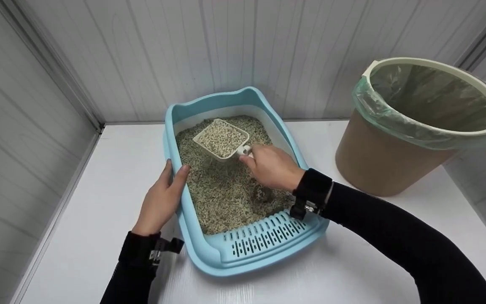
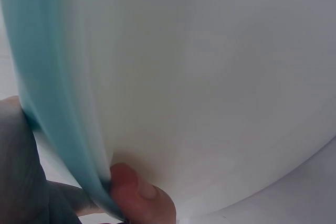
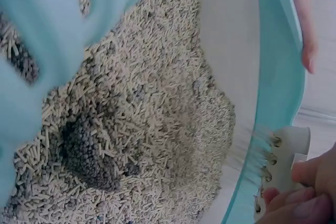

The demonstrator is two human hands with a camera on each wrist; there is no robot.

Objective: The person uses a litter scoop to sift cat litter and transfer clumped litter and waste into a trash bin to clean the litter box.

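Observation:
A light blue litter box [image 1: 198, 253] with a pale inner wall stands on the white table, filled with beige and grey litter pellets [image 1: 222, 198]. My left hand [image 1: 158, 204] grips its left rim, the thumb [image 2: 139, 195] inside and the fingers outside. By its short handle my right hand [image 1: 274, 166] holds a cream litter scoop [image 1: 222, 159] above the litter, heaped with pellets. Blurred streaks of falling litter show beside the scoop's slots in the right wrist view. A dark clump [image 3: 86, 153] lies in a hollow of the litter, below the right wrist.
At the right stands a tall brown bin [image 1: 395, 160] with a cream rim ring and a translucent greenish liner [image 1: 411, 126] folded over its edge. The box's near end has a slotted blue grate [image 1: 264, 238]. Pale panel walls [image 1: 234, 50] enclose the table's back and sides.

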